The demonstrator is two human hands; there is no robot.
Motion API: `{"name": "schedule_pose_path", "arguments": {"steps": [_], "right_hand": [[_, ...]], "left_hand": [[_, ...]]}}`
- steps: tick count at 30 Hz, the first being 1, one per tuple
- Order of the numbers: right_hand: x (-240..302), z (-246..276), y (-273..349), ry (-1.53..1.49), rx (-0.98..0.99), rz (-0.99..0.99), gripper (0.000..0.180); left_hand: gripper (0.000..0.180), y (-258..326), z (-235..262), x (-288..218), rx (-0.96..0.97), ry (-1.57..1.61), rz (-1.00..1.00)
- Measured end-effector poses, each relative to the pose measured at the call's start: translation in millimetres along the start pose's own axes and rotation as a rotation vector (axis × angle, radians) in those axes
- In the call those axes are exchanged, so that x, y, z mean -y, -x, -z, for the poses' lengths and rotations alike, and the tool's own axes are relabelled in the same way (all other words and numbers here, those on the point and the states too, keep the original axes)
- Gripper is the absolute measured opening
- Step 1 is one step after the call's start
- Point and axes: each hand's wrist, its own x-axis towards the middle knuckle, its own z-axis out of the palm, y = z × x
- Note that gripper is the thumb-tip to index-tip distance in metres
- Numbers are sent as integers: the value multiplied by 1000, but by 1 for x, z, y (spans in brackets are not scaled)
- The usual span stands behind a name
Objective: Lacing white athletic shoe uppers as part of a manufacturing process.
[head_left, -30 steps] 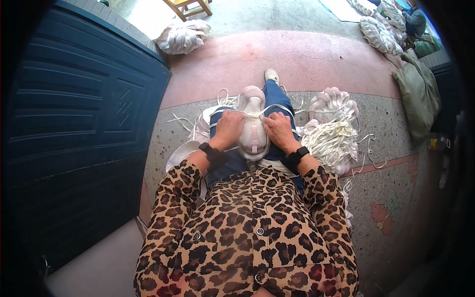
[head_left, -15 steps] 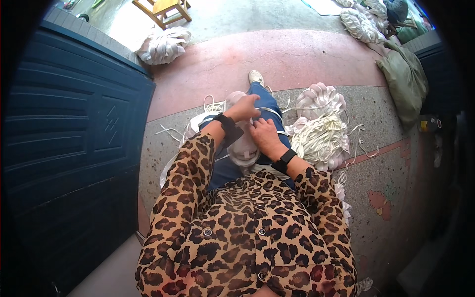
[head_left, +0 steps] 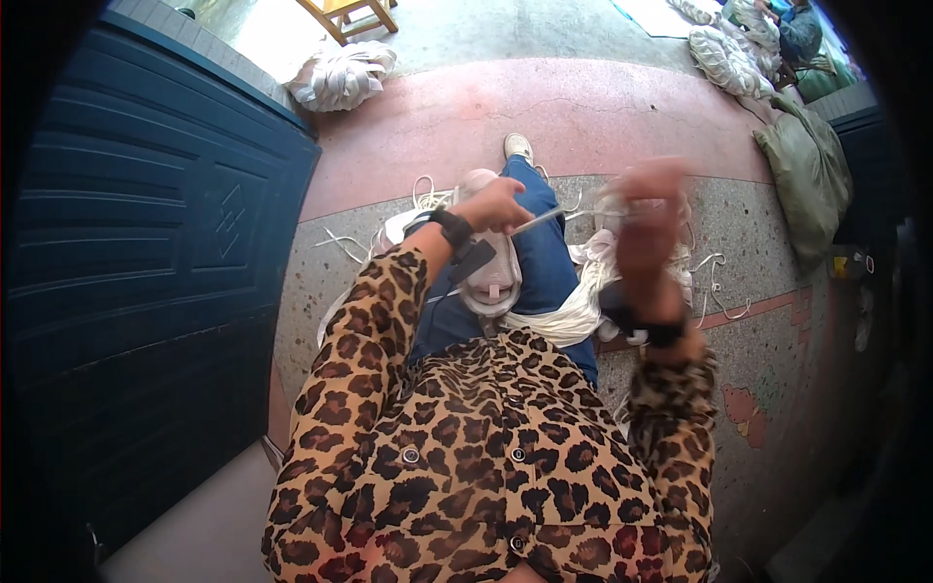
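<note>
A pale pink shoe upper [head_left: 493, 279] rests on my lap between my thighs, its heel end with a small tab toward me. My left hand [head_left: 494, 206] is closed on its far part. From there a white shoelace [head_left: 537, 222] stretches tight toward my right hand [head_left: 649, 209]. That hand is raised off to the right and smeared by motion; the lace seems to run into its fingers. A bundle of white laces [head_left: 569, 316] lies across my right thigh. Pinkish uppers [head_left: 595, 250] lie beside that leg, partly hidden behind my right hand.
More white laces [head_left: 428, 194] and pale pieces lie left of my legs. A blue door [head_left: 175, 204] stands close on the left. Farther off are a white bundle [head_left: 342, 76], a wooden stool [head_left: 352, 14], a grey-green sack [head_left: 805, 185] and a seated person [head_left: 799, 34] at the far right.
My right hand has swung up and right from the shoe upper, drawing the lace tight. My left hand stays at the upper. The lace bundle now lies over my right thigh.
</note>
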Motion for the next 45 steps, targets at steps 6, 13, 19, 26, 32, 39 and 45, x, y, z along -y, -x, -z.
{"name": "schedule_pose_path", "arguments": {"steps": [6, 13, 19, 26, 32, 39, 45], "right_hand": [[-99, 262, -66, 168, -485, -315, 13], [-97, 46, 62, -1122, 120, -1283, 20], [-2, -76, 136, -905, 816, -1387, 23], [22, -154, 175, -65, 815, -735, 23], [21, -182, 185, 124, 832, -487, 14], [12, -143, 149, -231, 1109, -659, 15], [-57, 80, -26, -1724, -22, -1018, 25]], "left_hand": [[36, 27, 1, 13, -351, -647, -380], [29, 52, 18, 68, -328, -649, -295], [16, 62, 33, 64, -174, -855, -130], [18, 79, 28, 73, -320, -371, -223], [22, 88, 6, 64, -659, -608, -150], [20, 76, 6, 89, -880, -515, -160], [26, 65, 17, 100, -828, -396, -17]]}}
